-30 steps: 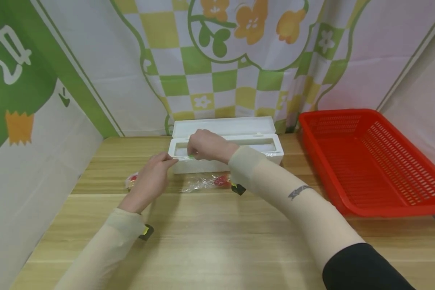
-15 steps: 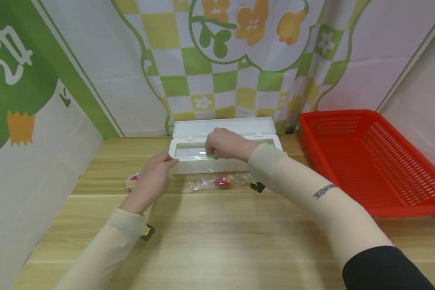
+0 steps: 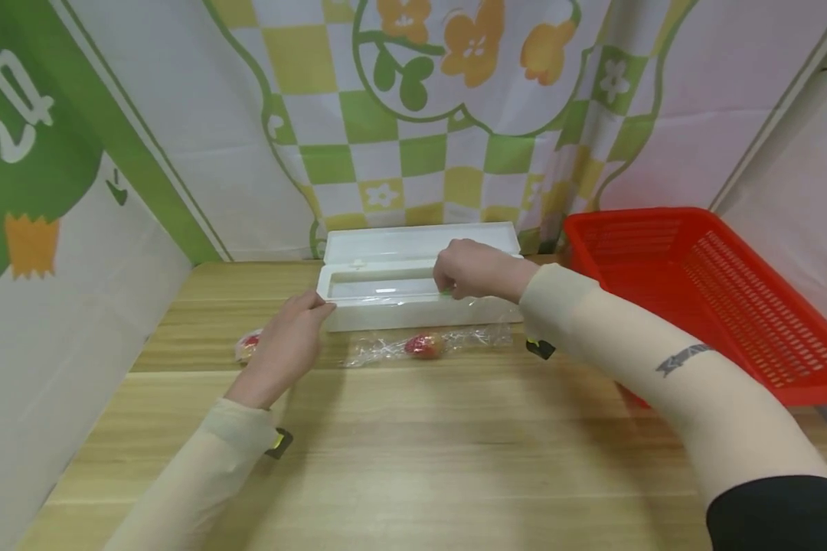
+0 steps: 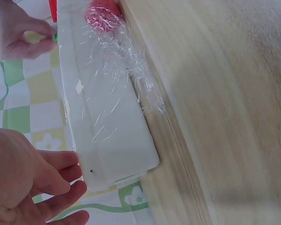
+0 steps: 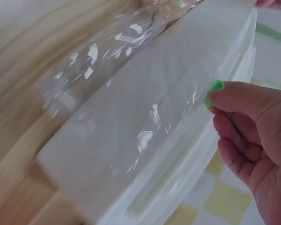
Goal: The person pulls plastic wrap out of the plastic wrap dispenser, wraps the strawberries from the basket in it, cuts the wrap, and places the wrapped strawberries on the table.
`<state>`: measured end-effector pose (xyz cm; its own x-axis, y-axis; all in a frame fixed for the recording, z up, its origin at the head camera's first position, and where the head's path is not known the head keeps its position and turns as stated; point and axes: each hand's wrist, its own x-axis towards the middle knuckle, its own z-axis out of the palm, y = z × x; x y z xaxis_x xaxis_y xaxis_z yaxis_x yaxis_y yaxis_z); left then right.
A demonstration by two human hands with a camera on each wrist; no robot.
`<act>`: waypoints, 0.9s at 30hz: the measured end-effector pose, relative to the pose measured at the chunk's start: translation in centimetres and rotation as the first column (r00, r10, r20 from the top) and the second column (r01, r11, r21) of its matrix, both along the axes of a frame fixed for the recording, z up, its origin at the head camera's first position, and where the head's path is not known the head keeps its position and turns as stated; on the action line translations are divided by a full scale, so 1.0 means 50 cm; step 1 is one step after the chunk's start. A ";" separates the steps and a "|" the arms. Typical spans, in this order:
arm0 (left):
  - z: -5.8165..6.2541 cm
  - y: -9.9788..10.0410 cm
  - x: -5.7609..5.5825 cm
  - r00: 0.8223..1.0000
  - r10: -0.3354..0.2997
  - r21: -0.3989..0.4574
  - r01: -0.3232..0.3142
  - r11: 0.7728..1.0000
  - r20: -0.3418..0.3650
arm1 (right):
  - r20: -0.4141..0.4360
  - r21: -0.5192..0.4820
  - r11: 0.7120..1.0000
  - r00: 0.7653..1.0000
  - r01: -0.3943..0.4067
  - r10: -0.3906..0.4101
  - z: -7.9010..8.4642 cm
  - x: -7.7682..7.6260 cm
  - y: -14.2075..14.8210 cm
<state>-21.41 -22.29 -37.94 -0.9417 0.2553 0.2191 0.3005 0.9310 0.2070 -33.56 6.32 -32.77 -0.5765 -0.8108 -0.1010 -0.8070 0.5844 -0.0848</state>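
A long white cling film box (image 3: 413,315) stands at the back of the table, its lid (image 3: 413,239) tipped back. Clear film is stretched over its front edge, glinting in both wrist views. My right hand (image 3: 478,269) pinches a small green slide cutter (image 5: 214,93) between thumb and forefinger at that edge, right of the box's middle. My left hand (image 3: 286,344) rests its fingertips at the box's left front corner, the other fingers loose. Just before the box lies a red and yellow fruit (image 3: 423,346) in clear film, its film ends spread to both sides.
A second film-wrapped red and yellow thing (image 3: 248,346) lies partly behind my left hand. On the right stands a red plastic basket (image 3: 593,252). A patterned cloth (image 3: 386,161) hangs close behind the box, and more cloth hangs at the left and right.
My right hand has slid the green cutter rightward along the box's front edge, from near the left end to past the middle. The left hand has stayed at the corner.
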 end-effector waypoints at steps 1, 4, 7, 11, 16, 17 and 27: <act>0.000 0.000 0.001 1.000 -0.001 -0.004 0.001 1.000 -0.002 | -0.008 0.011 1.000 1.000 0.010 -0.010 0.002 0.000 0.010; 0.001 -0.003 0.004 1.000 -0.003 -0.015 0.002 1.000 -0.017 | -0.016 0.030 0.999 0.999 0.043 -0.043 0.004 0.000 0.041; 0.001 -0.005 0.006 0.999 -0.003 -0.015 0.003 1.000 -0.032 | -0.025 0.032 0.998 0.998 0.054 -0.053 0.004 0.001 0.066; 0.001 -0.001 0.004 0.999 -0.012 -0.008 0.011 1.000 -0.033 | -0.036 0.010 0.999 0.998 0.042 -0.041 0.003 0.003 0.086; -0.003 0.006 0.002 0.999 -0.020 -0.011 0.019 1.000 -0.029 | -0.046 0.020 0.999 0.998 0.042 -0.041 0.004 0.004 0.104; -0.004 0.007 0.001 0.999 -0.021 -0.015 0.020 1.000 -0.033 | -0.046 0.021 0.999 0.998 0.042 -0.041 0.005 0.004 0.108; 0.000 0.010 0.002 0.999 -0.019 -0.029 0.018 0.999 -0.026 | -0.033 0.066 0.986 0.988 0.156 -0.154 0.019 0.005 0.186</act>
<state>-21.29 -21.79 -37.92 -0.9307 0.2790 0.2364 0.3227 0.9307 0.1721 -33.29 15.60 -31.83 -0.6980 -0.7032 -0.1353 -0.7078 0.7062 -0.0192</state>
